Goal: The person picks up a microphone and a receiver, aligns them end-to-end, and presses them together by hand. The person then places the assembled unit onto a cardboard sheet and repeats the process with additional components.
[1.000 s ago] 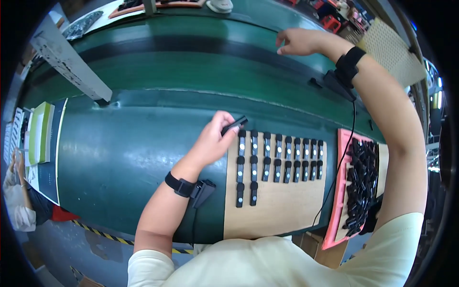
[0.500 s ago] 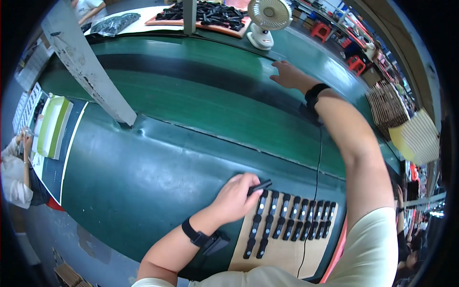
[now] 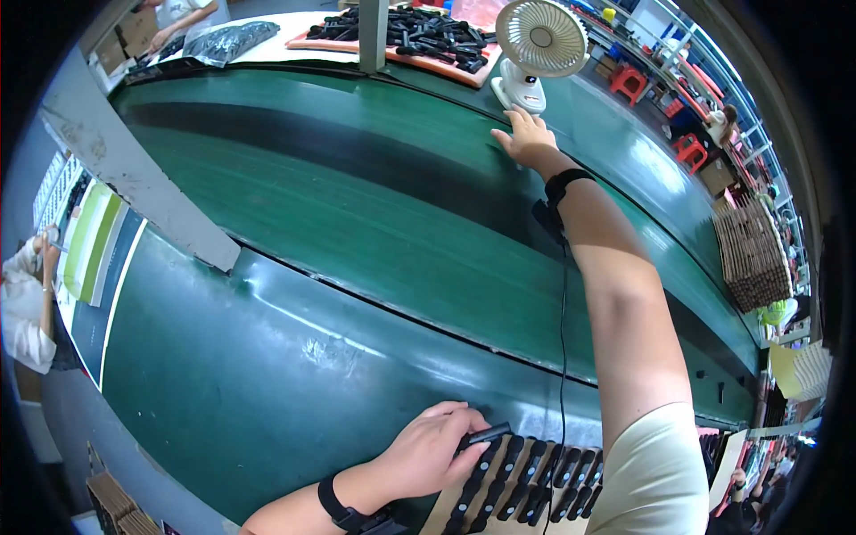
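Note:
My left hand [image 3: 435, 448] is closed around a short black stick-like tube [image 3: 489, 434], whose far end sticks out past my fingers. Beneath and beside it lies a cardboard sheet [image 3: 438, 515] carrying rows of black tubes [image 3: 509, 457], each with a small silvery spot. Far off across the green belt, my right hand [image 3: 530, 143] reaches out with its fingers spread and nothing in it. Its fingertips are at the base of a white desk fan [image 3: 546, 37]; whether they touch it I cannot tell.
A green conveyor belt [image 3: 357, 201] crosses in front of me. A grey post [image 3: 147, 169] stands at the left. Behind the belt, an orange tray [image 3: 437, 62] holds a heap of black tubes. A thin black cable [image 3: 563, 348] hangs by my right arm. Other people work at far left.
My right hand has reached farther out to the fan's base, its fingers stretched. My left hand still holds the black tube. The view has shifted, so the cardboard sheet sits lower.

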